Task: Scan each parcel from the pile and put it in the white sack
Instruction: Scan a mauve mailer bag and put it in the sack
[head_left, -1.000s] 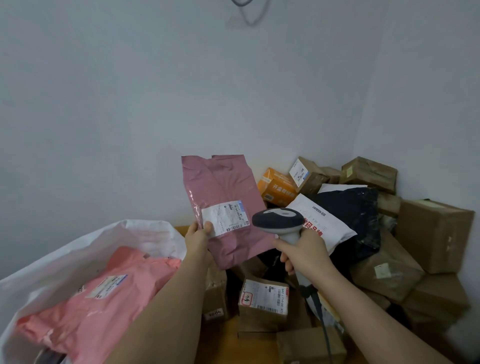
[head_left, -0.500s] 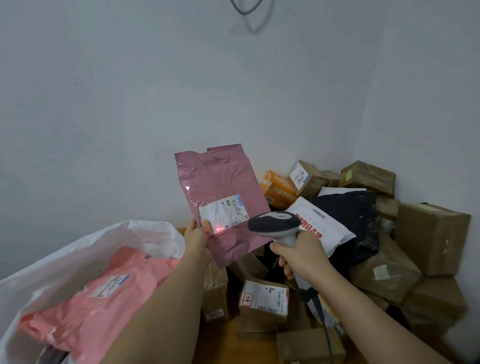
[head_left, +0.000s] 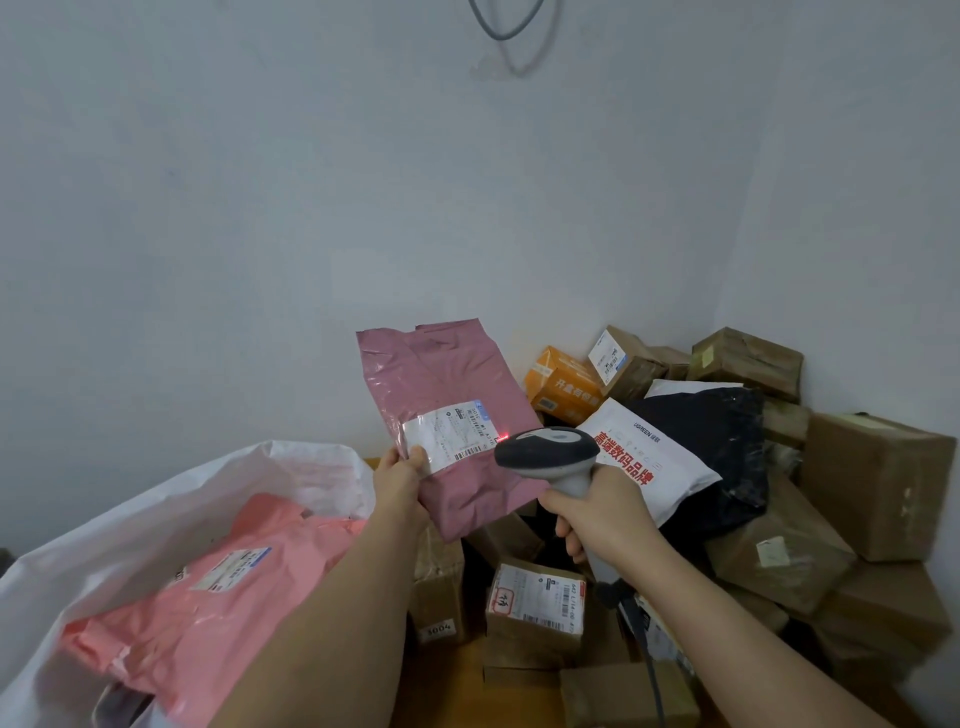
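My left hand (head_left: 401, 478) pinches the lower left edge of a mauve plastic mailer (head_left: 447, 384), holding it upright in front of the wall with its white label (head_left: 451, 431) facing me. My right hand (head_left: 597, 514) grips the handle of a grey barcode scanner (head_left: 545, 453), whose head sits just right of the label. A red scan dot glows at the label's right edge. The white sack (head_left: 156, 499) stands open at the lower left with a pink mailer (head_left: 208, 587) lying in its mouth. The parcel pile (head_left: 753, 499) fills the right corner.
The pile holds brown cartons (head_left: 878, 483), an orange box (head_left: 563, 387), a white printed mailer (head_left: 654, 462) and a black bag (head_left: 727, 436). Small labelled cartons (head_left: 535, 603) stand on the wooden surface (head_left: 441, 686) below my arms. The scanner cable (head_left: 649, 665) trails down. Walls close the corner.
The red scan dot has shifted from the label's left side to its right edge. The mailer and scanner have stayed nearly in place, with the scanner head slightly closer to the label.
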